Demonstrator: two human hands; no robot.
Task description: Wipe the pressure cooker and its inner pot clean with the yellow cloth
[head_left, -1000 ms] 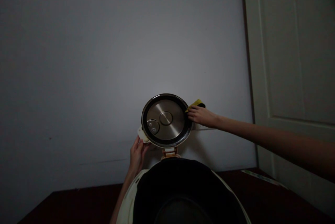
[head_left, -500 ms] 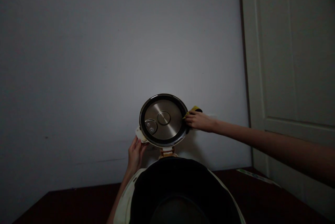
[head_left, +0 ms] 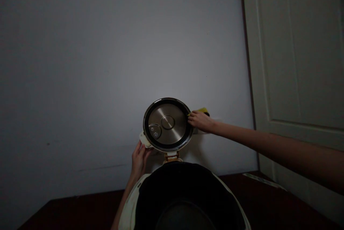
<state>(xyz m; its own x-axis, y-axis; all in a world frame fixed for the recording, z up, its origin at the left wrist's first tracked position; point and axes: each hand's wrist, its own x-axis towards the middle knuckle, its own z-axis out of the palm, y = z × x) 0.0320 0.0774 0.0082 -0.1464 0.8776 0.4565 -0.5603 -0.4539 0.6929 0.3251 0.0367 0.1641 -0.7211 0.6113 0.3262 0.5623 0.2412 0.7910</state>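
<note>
A cooker (head_left: 129, 205) with a white body and a dark inner pot stands in front of me. Its round lid (head_left: 174, 129) is raised upright on the rear hinge (head_left: 172, 156), showing a shiny metal inner plate with a small valve at lower left. My left hand (head_left: 138, 158) grips the white tab (head_left: 145, 139) at the lid's left edge. At the lid's right rim, my right hand (head_left: 201, 121) is closed on a yellow cloth (head_left: 202, 110) with a dark underside, pressing it to the rim. The fingertips partly hide the cloth.
The cooker rests on a dark red table (head_left: 88, 208). Close behind the lid is a pale wall (head_left: 107, 61). A light panelled door (head_left: 298, 61) stands at the right, and a thin flat strip (head_left: 263, 180) lies on the table near it.
My right hand has moved slightly up and left along the lid's right rim with the cloth. My left hand keeps its place on the tab. The view has tilted a little.
</note>
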